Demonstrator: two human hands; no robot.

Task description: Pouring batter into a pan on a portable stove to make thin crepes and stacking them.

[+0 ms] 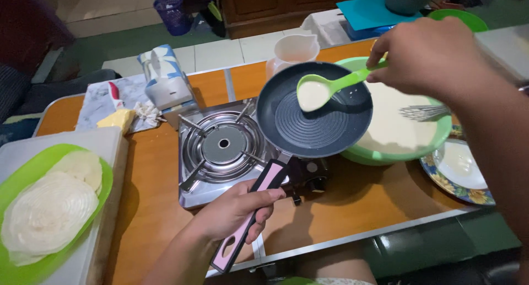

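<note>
Gripping pan handle (250, 219) in left fingers (259, 199); right fingers (380, 56) pinching ladle (330, 88).

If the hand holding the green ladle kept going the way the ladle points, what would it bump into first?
Most likely the dark frying pan. The right hand points the green ladle of batter down-left over it, though the height between them is hard to judge.

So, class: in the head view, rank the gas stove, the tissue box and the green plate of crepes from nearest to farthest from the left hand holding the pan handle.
1. Gas stove: just above the left hand, beside the pan.
2. Tissue box: farther back, up and left of the stove.
3. Green plate of crepes: far left edge, on the white board.
</note>
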